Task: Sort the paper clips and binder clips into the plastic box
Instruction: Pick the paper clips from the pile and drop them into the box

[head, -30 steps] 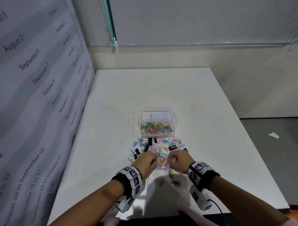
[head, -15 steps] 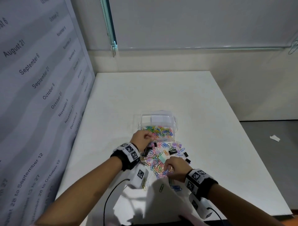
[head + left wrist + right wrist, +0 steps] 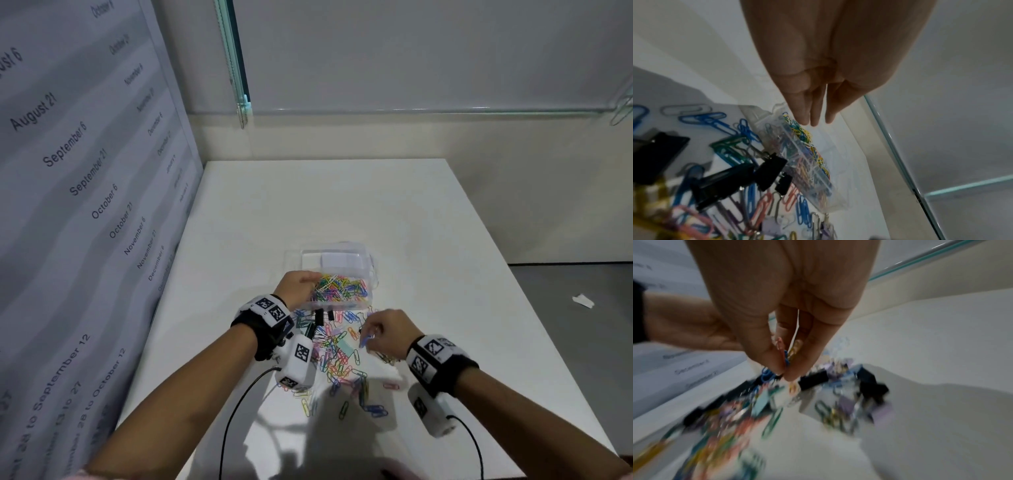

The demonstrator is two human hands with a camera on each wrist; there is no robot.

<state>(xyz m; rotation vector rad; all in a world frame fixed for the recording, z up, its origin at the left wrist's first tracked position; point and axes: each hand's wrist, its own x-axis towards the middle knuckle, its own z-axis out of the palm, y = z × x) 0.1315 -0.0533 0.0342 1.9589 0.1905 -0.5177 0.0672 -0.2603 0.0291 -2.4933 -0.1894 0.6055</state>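
Note:
A clear plastic box [image 3: 370, 270] stands mid-table; its near compartment holds a heap of coloured paper clips [image 3: 342, 289]. My left hand [image 3: 313, 281] hovers over the box's left end. In the left wrist view its fingertips [image 3: 804, 121] point straight down just above the clips in the box [image 3: 818, 183] and hold nothing. In front of the box lies a loose pile of paper clips [image 3: 337, 359] mixed with black binder clips [image 3: 319, 317]. My right hand [image 3: 368, 337] is raised over the pile's right side and pinches a few paper clips [image 3: 784, 356] between thumb and fingers.
The white table [image 3: 428, 222] ends near my body and at the right, where grey floor holds a paper scrap [image 3: 582, 301]. A wall banner [image 3: 85, 205] printed with dates borders the left side. Cables [image 3: 236, 411] trail from my wrist cameras.
My left hand went from the pile forward to the box and now has straight, empty fingers. My right hand rose from the pile with paper clips pinched in it.

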